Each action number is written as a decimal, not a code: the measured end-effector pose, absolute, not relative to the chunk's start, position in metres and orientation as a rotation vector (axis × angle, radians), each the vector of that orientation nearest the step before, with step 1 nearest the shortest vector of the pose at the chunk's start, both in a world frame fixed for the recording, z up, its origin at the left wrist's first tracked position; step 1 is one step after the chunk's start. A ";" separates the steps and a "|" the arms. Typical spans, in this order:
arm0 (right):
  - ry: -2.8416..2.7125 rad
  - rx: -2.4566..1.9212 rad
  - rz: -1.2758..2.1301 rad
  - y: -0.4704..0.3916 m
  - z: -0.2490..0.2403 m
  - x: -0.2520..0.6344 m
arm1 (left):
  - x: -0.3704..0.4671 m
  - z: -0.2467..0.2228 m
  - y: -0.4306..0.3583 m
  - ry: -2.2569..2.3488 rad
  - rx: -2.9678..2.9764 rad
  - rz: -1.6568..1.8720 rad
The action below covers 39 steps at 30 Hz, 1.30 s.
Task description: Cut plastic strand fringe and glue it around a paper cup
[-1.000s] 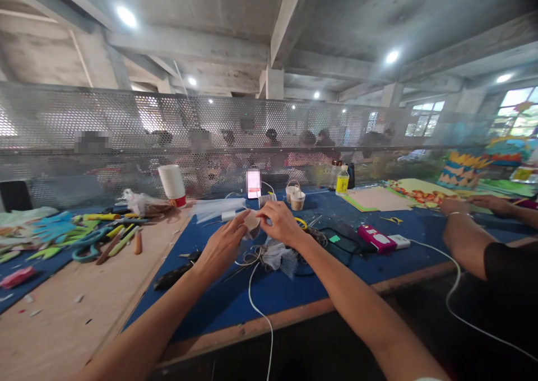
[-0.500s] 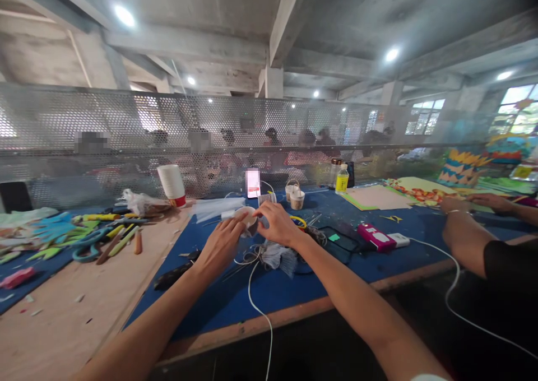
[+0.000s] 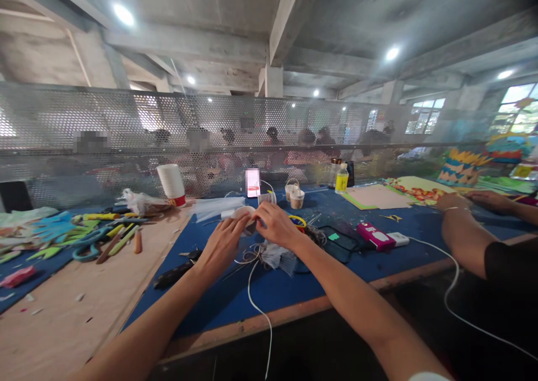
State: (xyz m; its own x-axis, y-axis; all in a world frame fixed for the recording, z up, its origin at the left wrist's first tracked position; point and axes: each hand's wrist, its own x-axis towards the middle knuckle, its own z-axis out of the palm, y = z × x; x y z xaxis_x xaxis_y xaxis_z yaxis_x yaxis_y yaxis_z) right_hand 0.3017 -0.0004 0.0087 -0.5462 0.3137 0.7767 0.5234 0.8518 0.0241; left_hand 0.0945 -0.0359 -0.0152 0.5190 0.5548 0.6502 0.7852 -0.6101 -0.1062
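Observation:
A pale round paper cup [image 3: 246, 211] is held above the blue mat, its outline partly covered by fingers. My left hand [image 3: 225, 236] lies along its near left side, fingers closed against it. At the cup's right rim, my right hand [image 3: 273, 222] pinches with thumb and forefinger, its fingertips close to those of my left hand. Whatever is in that pinch besides the rim is too small to tell. Below my right wrist lies a bundle of grey yarn [image 3: 278, 255]. Just behind my hands is a white spool [image 3: 267, 198].
A lit phone [image 3: 253, 183] stands behind my hands. Two small handled cups [image 3: 297, 199] sit to its right, a paper cup stack [image 3: 171, 184] to its left. Blue scissors [image 3: 90, 245], a black-handled tool [image 3: 172, 274], a magenta box [image 3: 376, 236] and a white cable [image 3: 263, 314] lie about. Another person's arm [image 3: 464, 238] reaches in.
My right hand's thumb and forefinger have closed together at the cup's rim and come nearer my left fingertips. My left hand has barely shifted.

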 end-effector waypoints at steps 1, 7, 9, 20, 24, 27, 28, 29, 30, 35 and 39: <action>-2.191 -0.604 -0.335 -0.001 0.008 0.301 | 0.094 -0.015 -0.036 -1.112 -2.385 -0.815; -2.221 -0.584 -0.392 -0.001 0.005 0.298 | 0.091 -0.019 -0.033 -1.083 -2.440 -0.806; -2.234 -0.579 -0.402 -0.001 0.004 0.298 | 0.090 -0.020 -0.032 -1.064 -2.459 -0.794; -2.276 -0.558 -0.382 0.000 -0.001 0.296 | 0.088 -0.022 -0.031 -1.083 -2.593 -0.844; -2.282 -0.554 -0.390 0.003 -0.005 0.295 | 0.086 -0.024 -0.029 -1.093 -2.631 -0.883; -2.297 -0.567 -0.394 0.003 -0.007 0.294 | 0.085 -0.025 -0.027 -1.137 -2.637 -0.899; -2.298 -0.573 -0.385 0.003 -0.007 0.294 | 0.085 -0.026 -0.027 -1.156 -2.639 -0.907; -2.295 -0.577 -0.370 0.002 -0.006 0.295 | 0.085 -0.026 -0.027 -1.171 -2.641 -0.916; -2.289 -0.580 -0.348 0.002 -0.006 0.295 | 0.085 -0.026 -0.027 -1.182 -2.638 -0.928; -2.249 -0.594 -0.234 0.000 -0.002 0.295 | 0.086 -0.027 -0.027 -1.229 -2.581 -0.976; -2.248 -0.589 -0.214 0.000 -0.002 0.295 | 0.086 -0.026 -0.028 -1.245 -2.536 -1.017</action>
State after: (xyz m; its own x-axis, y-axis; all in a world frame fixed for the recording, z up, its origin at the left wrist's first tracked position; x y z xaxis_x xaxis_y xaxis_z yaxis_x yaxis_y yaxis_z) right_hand 0.2951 0.0000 -0.0021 -0.5835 0.3449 0.7352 0.4775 0.8780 -0.0329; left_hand 0.0862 -0.0276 -0.0259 0.4298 0.6500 0.6267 0.7439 -0.6483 0.1623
